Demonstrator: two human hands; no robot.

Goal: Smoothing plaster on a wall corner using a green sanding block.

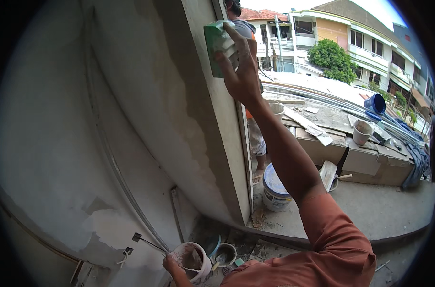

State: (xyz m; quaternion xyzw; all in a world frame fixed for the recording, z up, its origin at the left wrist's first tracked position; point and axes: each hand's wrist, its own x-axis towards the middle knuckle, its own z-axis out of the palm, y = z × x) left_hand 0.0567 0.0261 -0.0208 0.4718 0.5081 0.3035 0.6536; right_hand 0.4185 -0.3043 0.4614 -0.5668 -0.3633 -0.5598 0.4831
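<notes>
Right hand was clamped on green block at wall edge, left hand held near bucket, apparently by rim

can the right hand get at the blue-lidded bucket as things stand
Probably not right now: the right hand is raised up by the wall edge, holding a green block, while the blue-lidded bucket stands well below on the floor.
</notes>
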